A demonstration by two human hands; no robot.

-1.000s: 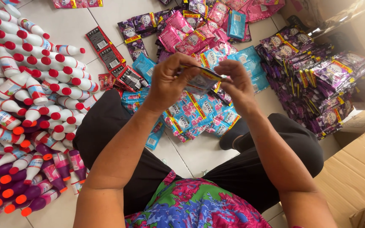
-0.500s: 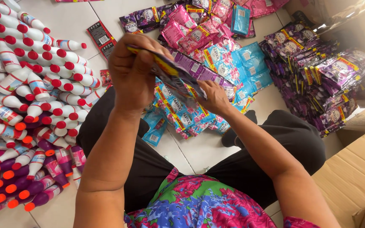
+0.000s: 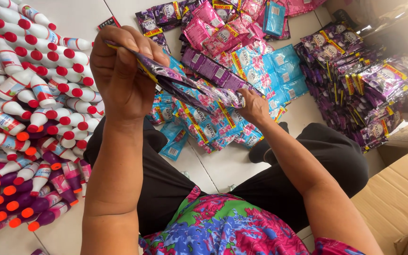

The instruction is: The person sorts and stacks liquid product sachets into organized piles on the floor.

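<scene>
Left hand (image 3: 123, 75), upper left of centre, is pinched on the top of a purple sachet strip (image 3: 189, 87); right hand (image 3: 253, 107) at centre pinches its lower end. Strip should be kept taut, clear of the blue sachet pile (image 3: 213, 127) on the floor below.

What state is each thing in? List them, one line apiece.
Left hand: raised, gripping the upper end of the strip.
Right hand: lower, pinching the strip's other end.
Purple strip of joined plastic sachets: stretched taut between the hands.
White plastic bottles with red caps: capped, lying heaped.
</scene>
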